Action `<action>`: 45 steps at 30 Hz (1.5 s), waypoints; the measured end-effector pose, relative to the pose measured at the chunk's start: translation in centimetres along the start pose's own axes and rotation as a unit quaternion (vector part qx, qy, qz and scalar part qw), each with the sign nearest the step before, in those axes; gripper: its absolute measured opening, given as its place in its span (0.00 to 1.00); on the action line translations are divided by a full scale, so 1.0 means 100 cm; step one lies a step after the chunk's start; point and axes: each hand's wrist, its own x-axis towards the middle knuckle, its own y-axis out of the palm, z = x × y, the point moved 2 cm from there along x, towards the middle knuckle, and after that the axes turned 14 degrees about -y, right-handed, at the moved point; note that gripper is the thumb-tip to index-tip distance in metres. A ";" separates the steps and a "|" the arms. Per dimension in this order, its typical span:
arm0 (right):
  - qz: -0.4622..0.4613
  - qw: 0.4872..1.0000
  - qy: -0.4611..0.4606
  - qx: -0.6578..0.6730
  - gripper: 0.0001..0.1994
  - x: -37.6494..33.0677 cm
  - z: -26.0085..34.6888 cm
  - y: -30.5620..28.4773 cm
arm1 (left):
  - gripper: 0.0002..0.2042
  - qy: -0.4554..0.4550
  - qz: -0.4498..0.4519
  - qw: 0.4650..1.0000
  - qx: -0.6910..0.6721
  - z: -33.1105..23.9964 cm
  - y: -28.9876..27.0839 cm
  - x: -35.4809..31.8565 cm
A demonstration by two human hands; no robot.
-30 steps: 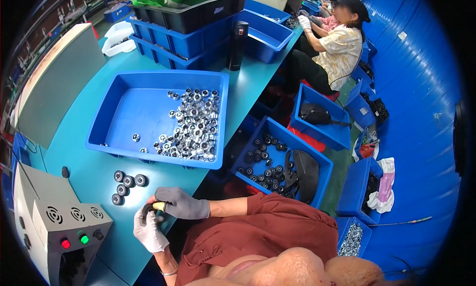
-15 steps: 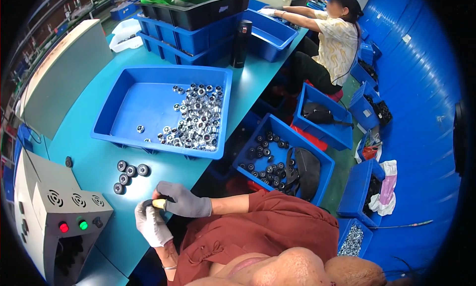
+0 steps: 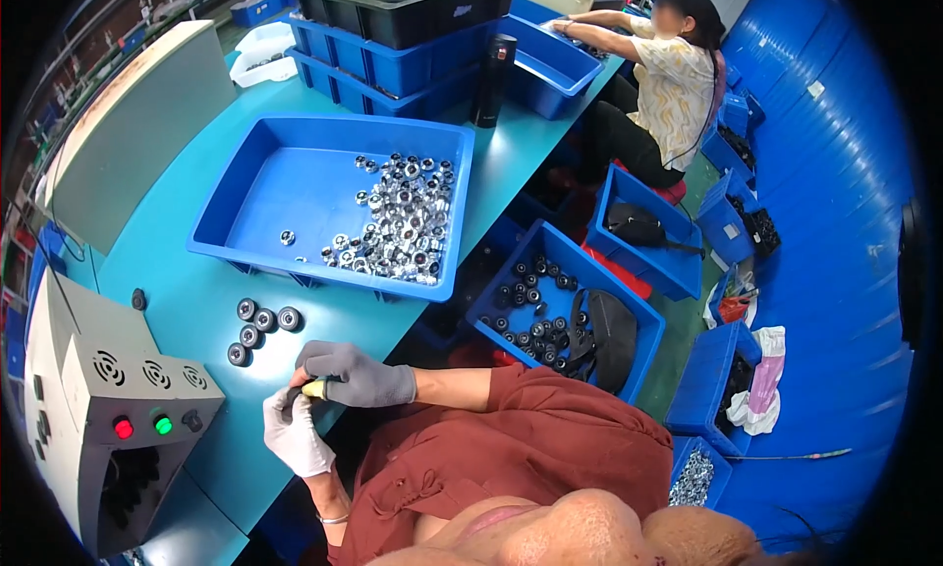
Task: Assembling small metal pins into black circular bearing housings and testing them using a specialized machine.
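Low in the frame, left of centre, both gloved hands meet just above the near edge of the teal worktop (image 3: pixel 187 301). The right hand (image 3: pixel 359 375), in a grey knit glove, has its fingers curled narrow around a small yellowish part (image 3: pixel 314 389), of which only a tip shows. The left hand (image 3: pixel 295 433), in a white glove, is closed against the same part from below; whether it grips or only steadies it cannot be told. The part looks small, rigid and light. Judging by its size, it is best pinched at its ends between fingertips, and the knit gloves should give decent grip on a smooth surface.

Just left of the hands stands a grey metal control box (image 3: pixel 108 409), boxy and matte, with a red and a green button and round vent grilles. Slightly higher, a cluster of five black round pieces (image 3: pixel 260 325) lies on the worktop, stubby and likely hard. Above them, in the middle of the frame, a shallow blue plastic tray (image 3: pixel 255 203) holds a heap of shiny metal rings (image 3: pixel 403 217), which look hard, slippery and loose. Right of centre, below the worktop edge, a blue bin (image 3: pixel 629 316) carries more dark round parts. At the top, stacked blue and black crates (image 3: pixel 393 65) and a dark flask (image 3: pixel 494 80) stand; upper right, another person (image 3: pixel 673 85) sits working.
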 end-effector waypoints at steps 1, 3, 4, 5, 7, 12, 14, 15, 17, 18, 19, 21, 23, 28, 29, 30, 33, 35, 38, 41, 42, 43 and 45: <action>0.004 1.000 0.006 -0.002 0.09 -0.001 -0.002 -0.001 | 0.08 -0.007 0.006 1.000 0.005 -0.001 0.002 0.002; -0.001 1.000 0.007 -0.019 0.09 -0.003 -0.005 0.000 | 0.07 -0.020 0.023 0.999 0.009 0.006 0.000 0.010; -0.006 1.000 0.018 -0.024 0.09 -0.004 -0.005 -0.002 | 0.07 -0.020 0.027 0.999 0.038 0.009 -0.002 0.013; 0.005 1.000 0.019 0.013 0.10 -0.001 -0.004 0.001 | 0.08 -0.016 -0.014 0.997 0.077 0.001 -0.006 0.003; -0.015 0.999 0.039 0.000 0.07 0.000 -0.008 0.003 | 0.09 -0.030 -0.005 0.998 0.057 -0.010 0.002 0.007; -0.099 0.966 0.216 0.099 0.12 0.004 -0.013 -0.006 | 0.18 -0.077 0.043 0.996 -0.025 -0.010 0.020 0.018; -0.063 0.964 0.236 0.107 0.12 0.007 -0.013 -0.018 | 0.19 -0.077 0.067 0.992 -0.073 -0.008 0.028 0.020; -0.074 0.957 0.246 0.138 0.13 0.010 -0.010 -0.018 | 0.21 -0.089 0.068 0.989 -0.095 -0.011 0.031 0.020; -0.068 0.947 0.269 0.160 0.14 0.011 -0.014 -0.019 | 0.26 -0.097 0.068 0.982 -0.149 -0.010 0.033 0.016; -0.048 0.944 0.283 0.160 0.15 0.012 -0.012 -0.020 | 0.26 -0.098 0.066 0.979 -0.164 -0.009 0.032 0.014; -0.043 0.944 0.283 0.166 0.15 0.012 -0.013 -0.019 | 0.27 -0.099 0.066 0.977 -0.179 -0.009 0.031 0.014; -0.040 0.938 0.297 0.173 0.15 0.011 -0.016 -0.017 | 0.27 -0.111 0.061 0.975 -0.182 -0.011 0.028 0.010; -0.030 0.942 0.294 0.158 0.16 0.012 -0.013 -0.016 | 0.26 -0.107 0.051 0.976 -0.183 -0.007 0.027 0.009; -0.017 0.946 0.288 0.150 0.16 0.016 -0.007 -0.014 | 0.23 -0.119 0.026 0.978 -0.169 -0.008 0.026 0.006; 0.001 0.949 0.283 0.138 0.16 0.016 -0.007 -0.015 | 0.21 -0.124 0.014 0.979 -0.163 -0.008 0.025 0.006; 0.019 0.952 0.278 0.127 0.15 0.016 -0.008 -0.015 | 0.21 -0.124 0.011 0.979 -0.164 -0.007 0.024 0.006; 0.031 0.948 0.291 0.128 0.14 0.017 -0.005 -0.012 | 0.19 -0.130 0.011 0.978 -0.163 -0.004 0.022 0.004; 0.029 0.951 0.287 0.108 0.14 0.011 -0.013 -0.012 | 0.19 -0.060 0.027 0.995 -0.075 -0.009 0.023 0.003; -0.007 0.960 0.267 0.083 0.14 0.010 -0.012 -0.005 | 0.19 -0.044 0.015 0.998 -0.042 -0.017 0.026 0.001; -0.024 0.968 0.238 0.075 0.16 0.009 -0.006 -0.001 | 0.18 -0.066 0.017 0.989 -0.132 -0.003 0.029 0.001; -0.013 0.972 0.224 0.067 0.17 0.008 -0.004 -0.001 | 0.18 -0.128 0.013 0.981 -0.146 -0.004 0.027 0.003; -0.013 0.972 0.225 0.068 0.17 0.009 -0.003 -0.002 | 0.18 -0.129 0.012 0.981 -0.147 -0.005 0.025 0.004; 0.034 0.975 0.218 0.034 0.19 0.009 -0.001 -0.006 | 0.16 -0.152 0.030 0.975 -0.161 -0.006 0.022 0.004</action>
